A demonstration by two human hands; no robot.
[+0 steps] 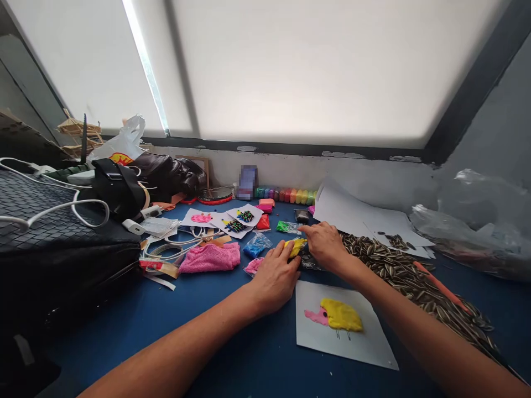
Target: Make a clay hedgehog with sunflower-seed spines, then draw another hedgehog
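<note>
At centre frame, lightly steady the yellow clay (297,246) with the spread left hand (277,276), work the half-curled right hand (326,242), unclear if holding anything, beside the green packet (289,227), and mind the clay picture (343,319) lower right.

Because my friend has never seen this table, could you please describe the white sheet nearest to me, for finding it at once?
On the blue table, find the big heap of striped seeds. The white sheet lies left of it, between the two forearms. Unlike the cards farther back, it bears a yellow-bodied, pink-headed figure.
</note>
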